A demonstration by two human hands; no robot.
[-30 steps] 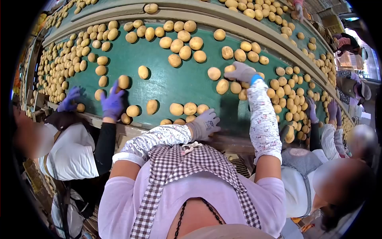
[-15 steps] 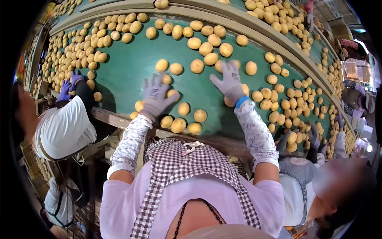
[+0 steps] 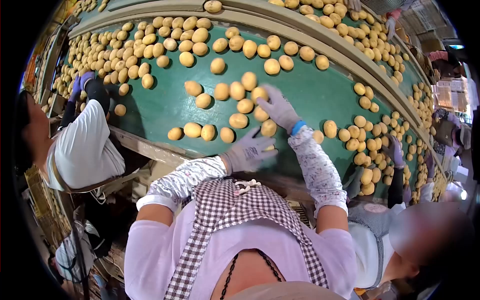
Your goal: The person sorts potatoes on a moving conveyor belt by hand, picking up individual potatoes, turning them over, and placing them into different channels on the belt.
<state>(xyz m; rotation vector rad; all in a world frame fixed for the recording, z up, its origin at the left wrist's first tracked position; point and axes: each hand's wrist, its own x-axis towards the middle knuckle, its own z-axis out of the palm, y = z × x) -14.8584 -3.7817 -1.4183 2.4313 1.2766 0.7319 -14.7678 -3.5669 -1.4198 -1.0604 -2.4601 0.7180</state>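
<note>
Pale yellow potatoes lie scattered on a green belt (image 3: 165, 85) in front of me. My left hand (image 3: 248, 151), in a grey glove, hovers low over the belt near its close edge, fingers stretched out and slightly blurred. A potato (image 3: 270, 148) shows partly from under those fingertips. My right hand (image 3: 281, 110), also gloved in grey with a blue band at the wrist, reaches leftward with fingers apart. Its fingertips are at one potato (image 3: 258, 94), and another potato (image 3: 261, 114) sits just below them. Several more lie in a loose cluster to the left of both hands.
Denser potatoes (image 3: 110, 55) fill the belt's far left, and others (image 3: 370, 135) lie at right. A beige rail (image 3: 310, 35) divides this belt from another. Co-workers' gloved hands reach in at left (image 3: 80, 85) and right (image 3: 395, 151). A near ledge (image 3: 145, 147) runs before me.
My left hand has moved right and towards the near edge. My right hand has shifted left and slightly nearer. Potatoes between and left of the hands have changed places, bunching near the middle.
</note>
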